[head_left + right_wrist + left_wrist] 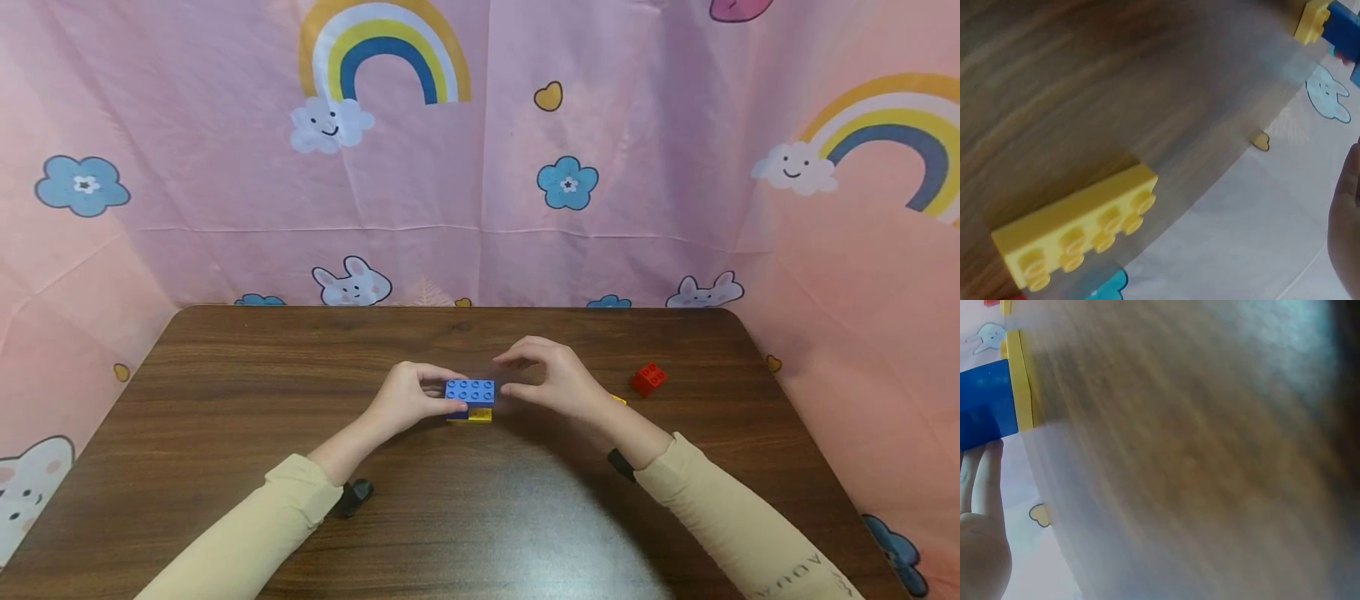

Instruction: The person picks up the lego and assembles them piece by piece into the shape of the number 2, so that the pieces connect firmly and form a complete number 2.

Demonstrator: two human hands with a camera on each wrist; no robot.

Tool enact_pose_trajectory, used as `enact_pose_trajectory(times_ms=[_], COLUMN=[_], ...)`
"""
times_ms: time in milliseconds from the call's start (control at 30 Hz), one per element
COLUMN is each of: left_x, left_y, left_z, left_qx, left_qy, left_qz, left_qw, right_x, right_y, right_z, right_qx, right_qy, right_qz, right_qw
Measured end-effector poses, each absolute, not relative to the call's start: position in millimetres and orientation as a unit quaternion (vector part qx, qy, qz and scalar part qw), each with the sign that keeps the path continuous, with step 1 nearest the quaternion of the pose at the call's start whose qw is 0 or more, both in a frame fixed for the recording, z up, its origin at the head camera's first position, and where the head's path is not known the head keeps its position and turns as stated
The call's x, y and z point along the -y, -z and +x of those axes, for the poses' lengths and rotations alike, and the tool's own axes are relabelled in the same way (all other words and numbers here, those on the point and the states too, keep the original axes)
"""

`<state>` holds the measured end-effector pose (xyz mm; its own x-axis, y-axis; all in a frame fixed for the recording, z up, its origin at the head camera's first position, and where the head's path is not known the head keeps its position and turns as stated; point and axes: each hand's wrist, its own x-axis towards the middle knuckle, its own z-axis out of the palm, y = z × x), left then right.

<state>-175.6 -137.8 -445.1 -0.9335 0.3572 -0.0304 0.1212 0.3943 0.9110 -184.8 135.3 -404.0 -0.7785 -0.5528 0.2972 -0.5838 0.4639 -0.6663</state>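
In the head view a stack of toy bricks stands mid-table. Its base is a thin yellow brick (481, 415), with a dark blue brick (986, 400) on its left part and a lighter blue eight-stud brick (470, 392) on top. My left hand (405, 398) pinches the top blue brick at its left end, thumb at the front and fingers behind. Just right of the stack, my right hand (553, 379) hovers with thumb and fingers apart, holding nothing. Below the right hand's wrist, another yellow brick (1079, 219) lies on the table, mostly hidden in the head view.
Farther right on the brown wooden table (300, 350) sits a red brick (648, 379). A pink cloth (480, 167) with rainbows, rabbits and flowers hangs behind the table's back edge and along both sides.
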Motion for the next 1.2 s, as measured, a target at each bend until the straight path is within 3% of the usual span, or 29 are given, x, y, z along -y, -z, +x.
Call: enact_pose_trajectory(times_ms=[1200], left_x=[136], left_y=[444], left_z=[-175], left_qx=[-0.833], left_qy=[-0.526], left_qz=[0.122], left_qw=[0.119], right_x=[-234], right_y=[385], right_z=[-195], right_qx=[0.901], right_qy=[-0.374], right_qz=[0.202], right_qw=[0.079])
